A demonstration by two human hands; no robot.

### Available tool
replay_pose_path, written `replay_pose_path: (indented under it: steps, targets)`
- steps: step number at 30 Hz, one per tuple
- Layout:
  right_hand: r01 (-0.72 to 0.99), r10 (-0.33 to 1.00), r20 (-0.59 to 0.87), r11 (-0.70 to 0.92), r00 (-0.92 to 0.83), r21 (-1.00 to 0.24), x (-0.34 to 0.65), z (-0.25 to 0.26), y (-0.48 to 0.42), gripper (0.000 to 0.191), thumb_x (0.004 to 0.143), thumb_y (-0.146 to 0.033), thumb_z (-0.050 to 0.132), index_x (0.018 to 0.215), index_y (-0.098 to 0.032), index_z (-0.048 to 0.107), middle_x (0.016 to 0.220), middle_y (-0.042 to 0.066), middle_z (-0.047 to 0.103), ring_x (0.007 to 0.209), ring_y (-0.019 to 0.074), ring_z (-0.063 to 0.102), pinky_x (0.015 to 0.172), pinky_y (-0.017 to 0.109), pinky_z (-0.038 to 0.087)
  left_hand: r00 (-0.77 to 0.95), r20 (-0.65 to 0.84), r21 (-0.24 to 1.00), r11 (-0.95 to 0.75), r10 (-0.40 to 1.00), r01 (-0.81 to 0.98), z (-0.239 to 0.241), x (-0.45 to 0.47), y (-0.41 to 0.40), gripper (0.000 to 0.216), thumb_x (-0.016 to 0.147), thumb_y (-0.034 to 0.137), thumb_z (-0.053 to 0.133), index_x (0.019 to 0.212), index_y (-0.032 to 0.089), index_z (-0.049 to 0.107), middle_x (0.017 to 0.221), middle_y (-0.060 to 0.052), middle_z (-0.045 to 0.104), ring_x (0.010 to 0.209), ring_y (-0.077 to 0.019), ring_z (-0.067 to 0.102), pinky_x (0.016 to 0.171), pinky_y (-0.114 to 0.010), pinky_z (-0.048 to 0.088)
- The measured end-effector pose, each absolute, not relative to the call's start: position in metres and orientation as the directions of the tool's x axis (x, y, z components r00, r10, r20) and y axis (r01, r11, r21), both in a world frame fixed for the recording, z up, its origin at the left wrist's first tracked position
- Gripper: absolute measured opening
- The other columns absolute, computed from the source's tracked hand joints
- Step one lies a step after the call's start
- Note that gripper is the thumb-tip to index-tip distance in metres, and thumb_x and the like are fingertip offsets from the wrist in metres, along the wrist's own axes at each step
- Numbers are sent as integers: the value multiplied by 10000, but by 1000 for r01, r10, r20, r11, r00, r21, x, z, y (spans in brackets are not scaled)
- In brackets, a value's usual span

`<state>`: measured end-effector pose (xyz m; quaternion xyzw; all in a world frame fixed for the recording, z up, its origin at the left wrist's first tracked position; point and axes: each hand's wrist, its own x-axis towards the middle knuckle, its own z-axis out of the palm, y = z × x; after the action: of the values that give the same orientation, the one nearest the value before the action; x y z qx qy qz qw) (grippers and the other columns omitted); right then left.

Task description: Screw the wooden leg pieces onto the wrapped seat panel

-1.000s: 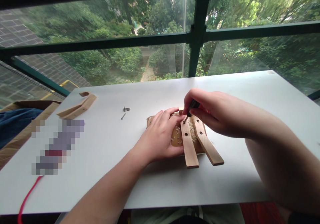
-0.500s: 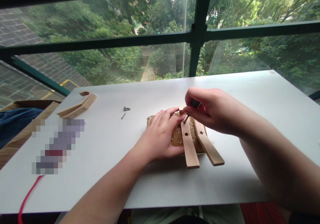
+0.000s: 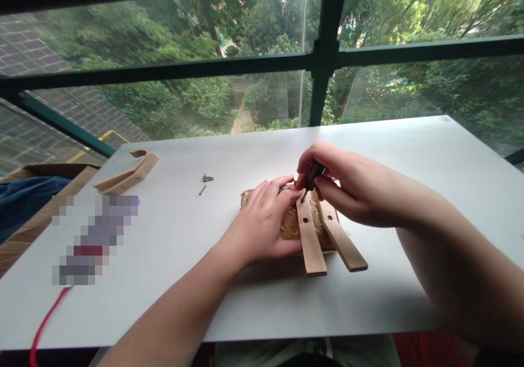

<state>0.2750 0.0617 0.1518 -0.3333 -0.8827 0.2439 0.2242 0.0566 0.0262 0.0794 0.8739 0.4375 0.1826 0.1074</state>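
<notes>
A brown carved wooden board (image 3: 290,224) lies mid-table with two pale wooden slats (image 3: 311,241) laid across it, their ends sticking out toward me. My left hand (image 3: 262,222) lies flat on the board, fingers stretched out, pressing it down. My right hand (image 3: 347,184) is closed round a small dark-handled screwdriver (image 3: 311,177), whose tip stands on the top end of the left slat.
The white table (image 3: 245,301) runs to a glass window wall. Loose screws (image 3: 207,179) lie left of the board. A separate wooden piece (image 3: 126,175) with a round hole sits at the far left. A red cord (image 3: 45,318) and a cardboard box (image 3: 24,214) are at the left edge.
My right hand's fingers have shifted round the screwdriver handle, turning it a little. The left hand, board and slats stay where they were.
</notes>
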Motion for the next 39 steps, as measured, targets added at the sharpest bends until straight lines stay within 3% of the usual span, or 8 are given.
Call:
replay_pose_path:
  steps: [7,12,18,23,28,33,39]
  targets:
    - [550,711,224,672,-667,-496,277,154,66,98,900,-289,558,970,-220,557,808,10,678,673,153,593,626,283,422,547,218,321,-588,808,742,79,57,26,683,745,502,683,1337,233,475,1535,-110,364,1401,-324,380,1198,-519,273]
    - [580,725,264,675,-637,-455,275,152,65,228,862,-389,629,817,-220,483,700,-20,632,583,126,522,559,265,373,545,221,319,-588,809,744,77,56,26,744,758,512,666,1399,221,423,1532,-121,378,1414,-330,364,1198,-519,276]
    - [588,738,312,669,-599,-455,272,148,68,257,855,-365,633,744,-212,458,640,-43,593,545,96,431,529,252,338,544,221,350,-587,809,730,76,56,27,721,741,503,688,1372,242,457,1537,-117,364,1415,-331,365,1203,-526,264]
    - [512,736,334,659,-589,-551,269,144,69,75,867,-274,615,888,-208,584,755,-23,646,634,103,530,592,242,410,551,203,369,-584,810,723,80,57,27,682,742,507,694,1342,260,484,1553,-99,343,1423,-329,350,1199,-535,268]
    - [384,657,419,728,-626,-568,265,138,70,294,873,-156,580,1163,-203,592,877,-5,685,730,103,590,688,239,457,556,169,374,-575,814,728,86,57,26,659,760,513,687,1336,261,489,1550,-100,349,1421,-336,353,1188,-551,278]
    - [367,617,373,747,-693,-555,268,141,67,167,873,-166,556,1038,-185,577,865,13,666,729,125,575,675,264,446,554,205,379,-588,807,715,81,56,28,722,751,517,687,1378,247,450,1529,-114,378,1412,-335,365,1195,-554,263]
    - [409,650,273,694,-709,-593,274,149,63,309,799,-51,497,1067,-201,525,961,25,671,796,147,602,708,281,458,558,240,378,-606,794,700,75,56,30,796,733,527,696,1420,250,405,1539,-108,371,1416,-330,361,1199,-544,259]
